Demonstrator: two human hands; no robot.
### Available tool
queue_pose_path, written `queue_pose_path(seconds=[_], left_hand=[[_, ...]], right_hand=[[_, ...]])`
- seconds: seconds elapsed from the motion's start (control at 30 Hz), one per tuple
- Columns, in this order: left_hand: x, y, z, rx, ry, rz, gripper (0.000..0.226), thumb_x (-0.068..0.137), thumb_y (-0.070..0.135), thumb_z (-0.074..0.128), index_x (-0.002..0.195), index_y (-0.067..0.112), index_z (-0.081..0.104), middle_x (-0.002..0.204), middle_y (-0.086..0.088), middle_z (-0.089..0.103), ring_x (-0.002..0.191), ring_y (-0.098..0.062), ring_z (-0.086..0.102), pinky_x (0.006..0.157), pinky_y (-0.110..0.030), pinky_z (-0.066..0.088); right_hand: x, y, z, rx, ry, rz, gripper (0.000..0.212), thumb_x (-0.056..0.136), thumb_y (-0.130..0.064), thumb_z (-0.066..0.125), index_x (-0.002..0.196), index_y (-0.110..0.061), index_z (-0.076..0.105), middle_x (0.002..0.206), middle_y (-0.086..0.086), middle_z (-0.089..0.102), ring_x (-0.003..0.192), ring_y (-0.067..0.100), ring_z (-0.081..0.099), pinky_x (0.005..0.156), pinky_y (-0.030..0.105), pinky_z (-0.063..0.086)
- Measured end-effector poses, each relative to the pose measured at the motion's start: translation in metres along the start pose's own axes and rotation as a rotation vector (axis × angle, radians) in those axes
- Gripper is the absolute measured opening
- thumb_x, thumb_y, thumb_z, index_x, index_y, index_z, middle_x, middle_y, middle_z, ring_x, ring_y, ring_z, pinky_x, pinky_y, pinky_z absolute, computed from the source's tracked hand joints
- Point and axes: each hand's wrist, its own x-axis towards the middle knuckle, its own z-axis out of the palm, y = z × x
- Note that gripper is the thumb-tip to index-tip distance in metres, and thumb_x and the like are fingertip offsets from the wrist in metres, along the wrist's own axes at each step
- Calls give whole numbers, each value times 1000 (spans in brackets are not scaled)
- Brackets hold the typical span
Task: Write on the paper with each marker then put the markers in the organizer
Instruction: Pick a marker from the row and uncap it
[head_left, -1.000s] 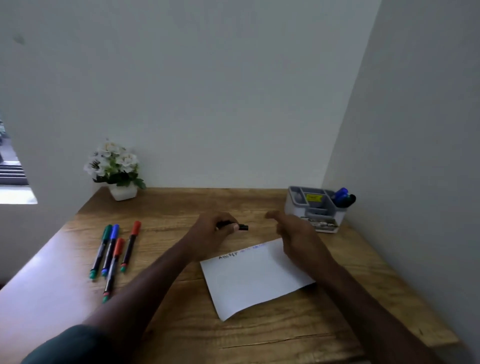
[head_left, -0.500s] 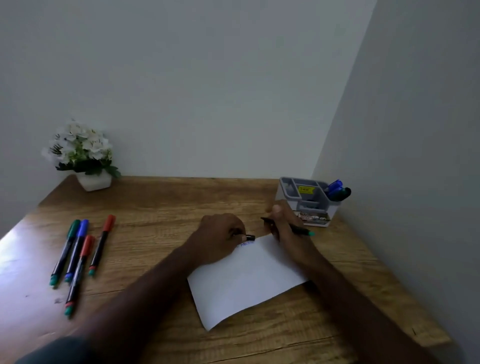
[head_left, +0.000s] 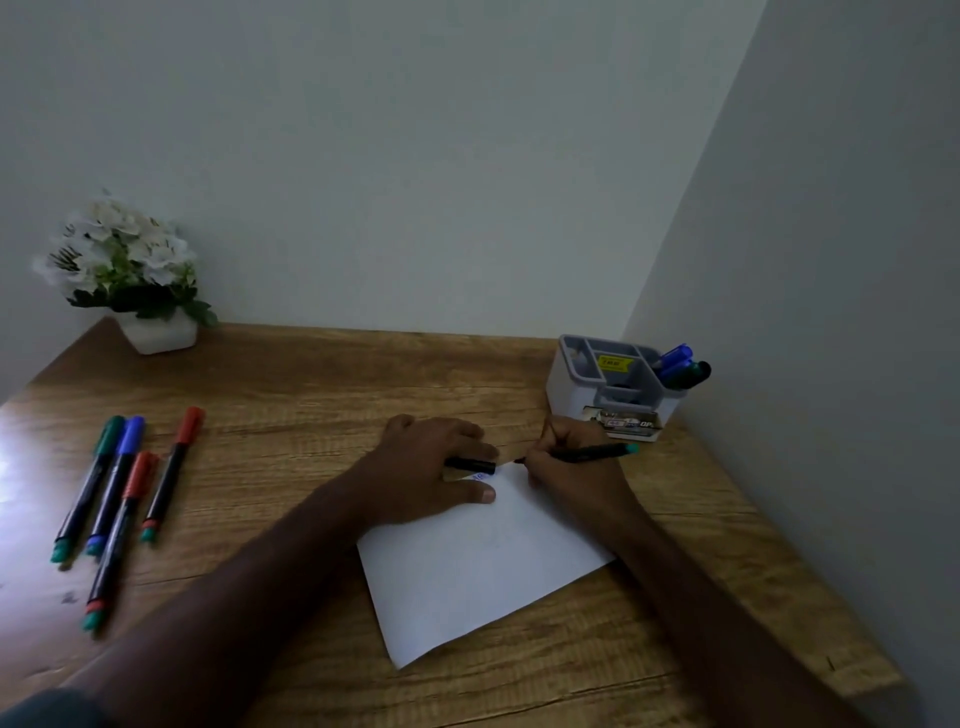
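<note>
Wooden bench (head_left: 291, 395) fills a white corner. Left hand (head_left: 431, 473) pins the paper (head_left: 483, 566) flat, pinching a black cap (head_left: 470, 464); right hand (head_left: 576, 467) grips the marker (head_left: 587, 453), tip at the sheet's far edge. Organizer (head_left: 571, 384) waits near the right-rear corner; four markers (head_left: 119, 499) lie well apart by the left edge.

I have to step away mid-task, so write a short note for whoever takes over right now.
Right hand grips a marker, tip at the paper's far edge, ready to write.
Left hand rests on the paper and holds a black cap.
Done: some blue writing is on the paper; a few markers already stand in the organizer at the back right.
Left: finish with this marker, cap it and put it in the organizer, then do the four markers lying on the table's left side.
</note>
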Motion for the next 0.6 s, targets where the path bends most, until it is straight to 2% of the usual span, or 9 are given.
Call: queue_pose_path(seconds=[0.1,0.2,0.37,0.5,0.6], left_hand=[[-2,3,-1,-1,-13,6,63,82,70,41,141,48,39,153,14,34,143,-7,23,114,-54,9],[-1,5,-3,35,-49,15,49,88,65,43,134,50,47,153,14,34,143,-7,21,113,-54,9],[-2,6,-3,26,-40,-4,43,91,62,48,131,48,51,153,15,34,142,-6,20,113,-52,6],[-1,6,-2,22,-37,-12,44,89,63,49,131,49,51,153,16,34,143,-5,20,113,-53,6],[-1,5,-1,23,-32,-19,44,89,64,49,130,50,51,153,17,34,143,-5,20,113,-53,6]], right_hand=[[1,-1,2,1,19,-14,29,80,2,66,56,-13,58,57,0,59,54,5,54,53,17,44],[2,0,3,-7,13,-17,34,80,2,66,54,-17,54,54,-6,56,52,2,51,51,15,42],[3,1,3,2,-14,-17,38,81,4,64,52,-19,52,51,-11,54,50,0,48,50,13,39],[4,1,3,-2,-18,-2,26,81,3,62,57,-5,54,56,1,55,52,7,49,49,21,41],[4,2,4,-4,-21,-16,26,80,5,62,56,-2,53,55,3,54,52,7,48,49,20,40]])
